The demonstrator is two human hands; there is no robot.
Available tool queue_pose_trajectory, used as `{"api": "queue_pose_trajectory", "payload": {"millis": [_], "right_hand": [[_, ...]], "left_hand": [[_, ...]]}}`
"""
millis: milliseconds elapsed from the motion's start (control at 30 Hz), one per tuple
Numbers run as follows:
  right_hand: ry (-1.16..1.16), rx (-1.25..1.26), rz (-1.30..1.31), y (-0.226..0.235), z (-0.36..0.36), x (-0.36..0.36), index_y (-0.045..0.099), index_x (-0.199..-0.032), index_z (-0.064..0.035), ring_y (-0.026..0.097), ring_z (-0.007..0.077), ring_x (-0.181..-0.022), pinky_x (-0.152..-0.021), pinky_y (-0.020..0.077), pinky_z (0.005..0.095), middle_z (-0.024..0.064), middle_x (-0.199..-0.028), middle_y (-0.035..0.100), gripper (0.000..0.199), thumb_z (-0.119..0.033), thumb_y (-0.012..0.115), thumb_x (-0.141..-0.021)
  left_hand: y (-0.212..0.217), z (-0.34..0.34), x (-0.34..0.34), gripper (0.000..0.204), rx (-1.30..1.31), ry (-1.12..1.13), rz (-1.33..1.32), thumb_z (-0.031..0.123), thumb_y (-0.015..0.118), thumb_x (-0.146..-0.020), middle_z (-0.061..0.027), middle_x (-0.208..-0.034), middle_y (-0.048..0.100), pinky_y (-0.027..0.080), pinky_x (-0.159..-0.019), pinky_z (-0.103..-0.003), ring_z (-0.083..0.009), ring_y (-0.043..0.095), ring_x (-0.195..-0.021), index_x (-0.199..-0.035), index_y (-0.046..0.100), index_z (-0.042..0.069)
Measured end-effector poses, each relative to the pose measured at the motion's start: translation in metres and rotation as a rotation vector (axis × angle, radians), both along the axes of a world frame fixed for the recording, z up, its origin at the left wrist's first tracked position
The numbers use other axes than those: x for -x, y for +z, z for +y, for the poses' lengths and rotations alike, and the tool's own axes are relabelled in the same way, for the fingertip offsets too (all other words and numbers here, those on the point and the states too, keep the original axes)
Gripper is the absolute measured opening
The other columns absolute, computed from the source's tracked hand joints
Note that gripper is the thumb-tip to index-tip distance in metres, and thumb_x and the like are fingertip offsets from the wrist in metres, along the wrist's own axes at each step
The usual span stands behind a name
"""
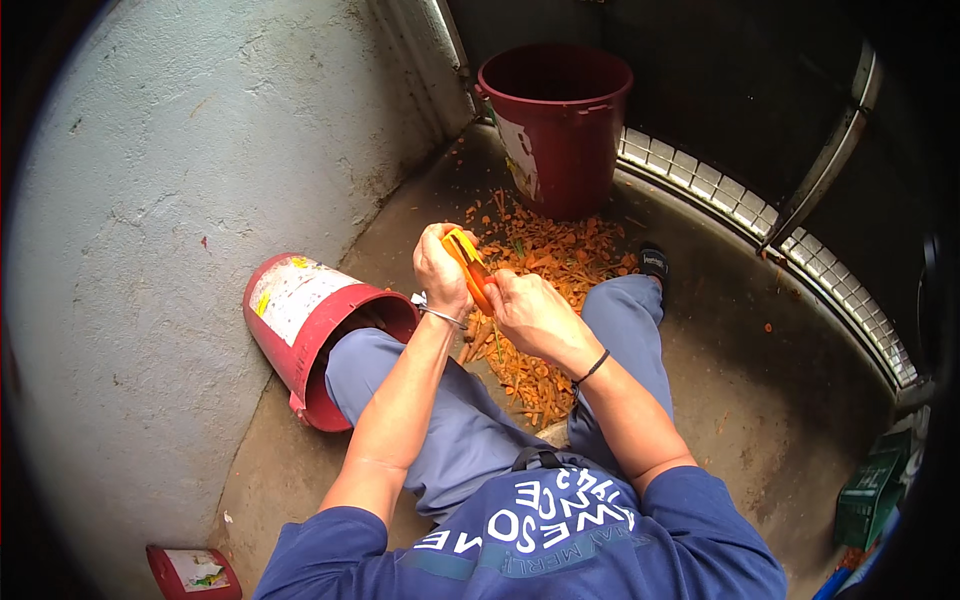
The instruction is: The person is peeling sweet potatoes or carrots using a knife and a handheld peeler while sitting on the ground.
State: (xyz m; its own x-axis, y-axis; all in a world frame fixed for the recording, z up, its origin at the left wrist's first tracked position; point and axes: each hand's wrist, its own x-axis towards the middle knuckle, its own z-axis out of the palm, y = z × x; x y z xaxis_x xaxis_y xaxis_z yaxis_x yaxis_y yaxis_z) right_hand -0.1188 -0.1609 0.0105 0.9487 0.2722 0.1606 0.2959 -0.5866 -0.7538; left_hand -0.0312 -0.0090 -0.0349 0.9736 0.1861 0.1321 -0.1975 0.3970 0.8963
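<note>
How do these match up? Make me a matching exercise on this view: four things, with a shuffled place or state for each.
Things:
1. Scraps
2. Far bucket
3. Bucket by the leg
4. Left hand

Places and states:
A. Tipped on its side
B. Holding the orange piece
C. Strewn over the floor
D. Standing upright

Pairs: 1-C, 2-D, 3-A, 4-B

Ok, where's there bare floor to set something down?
Mostly bare floor lies between the right trouser leg and the curved tiled ledge. A smaller patch sits between the tipped red bucket and left sleeve. Crowded: carrot peelings lie between the legs, up to the upright bucket, with the right hand above.
</note>
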Motion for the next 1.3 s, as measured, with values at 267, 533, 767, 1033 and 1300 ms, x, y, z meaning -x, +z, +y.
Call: {"api": "queue_pose_trajectory", "payload": {"millis": [267, 533, 767, 1033, 1300], "right_hand": [[-0.024, 0.000, -0.018, -0.006, -0.001, -0.002, 0.061, -0.094, 0.0047, 0.068, 0.0494, -0.083, -0.076, 0.0526, 0.0577, 0.0315, -0.082, 0.068, 0.034, -0.024, 0.050, -0.107], [-0.031, 0.029, -0.065, -0.007, -0.009, 0.001, 0.065, -0.099, 0.0029, 0.069, 0.0476, -0.083, -0.076, 0.0543, 0.0563, 0.0293, -0.082, 0.069, 0.032, -0.026, 0.053, -0.106], [0.002, 0.044, -0.053, 0.000, -0.008, 0.006, 0.065, -0.097, 0.0035, 0.070, 0.0475, -0.082, -0.075, 0.0545, 0.0553, 0.0291, -0.081, 0.069, 0.034, -0.026, 0.053, -0.106], [0.027, 0.044, -0.056, -0.008, -0.005, 0.005, 0.064, -0.094, 0.0053, 0.069, 0.0481, -0.081, -0.075, 0.0534, 0.0568, 0.0300, -0.082, 0.068, 0.034, -0.024, 0.052, -0.106], [0.066, 0.064, -0.040, -0.009, -0.014, 0.006, 0.065, -0.094, 0.0051, 0.070, 0.0477, -0.082, -0.077, 0.0539, 0.0564, 0.0301, -0.083, 0.069, 0.032, -0.022, 0.052, -0.105]], "left_hand": [[-0.004, -0.006, -0.004, 0.036, 0.032, 0.032, 0.009, 0.035, 0.043, -0.106, -0.0119, -0.080, 0.067, 0.056, -0.061, -0.032, -0.0201, 0.065, -0.066, -0.098, 0.060, 0.005], [0.011, 0.004, -0.006, 0.027, -0.117, -0.102, -0.069, 0.025, 0.058, -0.106, -0.0085, -0.080, 0.069, 0.054, -0.068, -0.026, -0.0144, 0.066, -0.070, -0.090, 0.065, 0.004], [0.022, 0.013, -0.006, 0.052, -0.420, -0.023, -0.209, 0.036, 0.051, -0.109, -0.0091, -0.071, 0.068, 0.051, -0.063, -0.028, -0.0152, 0.063, -0.064, -0.075, 0.068, 0.000], [0.012, 0.010, -0.007, 0.053, -0.358, 0.066, -0.222, 0.033, 0.046, -0.111, -0.0097, -0.070, 0.066, 0.050, -0.061, -0.029, -0.0160, 0.061, -0.062, -0.074, 0.065, 0.000], [0.009, 0.008, -0.008, 0.051, -0.463, -0.019, -0.260, 0.032, 0.046, -0.111, -0.0099, -0.069, 0.065, 0.050, -0.060, -0.030, -0.0162, 0.061, -0.061, -0.075, 0.065, 0.000]]}}
